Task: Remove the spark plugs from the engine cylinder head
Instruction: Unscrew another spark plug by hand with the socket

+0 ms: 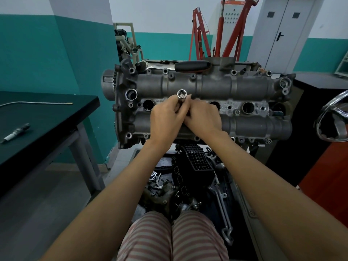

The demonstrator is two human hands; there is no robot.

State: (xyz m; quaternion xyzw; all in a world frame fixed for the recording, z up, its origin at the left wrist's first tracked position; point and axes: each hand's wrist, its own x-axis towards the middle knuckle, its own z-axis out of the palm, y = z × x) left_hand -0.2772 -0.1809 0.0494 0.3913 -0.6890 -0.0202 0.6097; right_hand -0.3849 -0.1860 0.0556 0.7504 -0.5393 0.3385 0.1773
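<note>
We stand over the engine cylinder head (203, 87), which sits on a stand in front of us. Our left hand (165, 119) wraps its fingers round a shiny metal socket tube (182, 97), and its open end points up at us. Our right hand (203, 119) is close beside it, with fingers touching the lower part of the tube, but we cannot tell how tight that hand holds. The tube stands over the 2nd hole in the row. We can see 3 other plug holes (248, 108) that look dark and deep. We cannot see any spark plug; if 1 is there, it is down in a hole or hidden in the tube.

The tube looks hard, smooth and maybe slippery, so we think holding it round the middle is best. A spark plug is small and light, and we guess its top part can crack if dropped. The ratchet handle (192, 65) lies on the far edge of the head.
</note>
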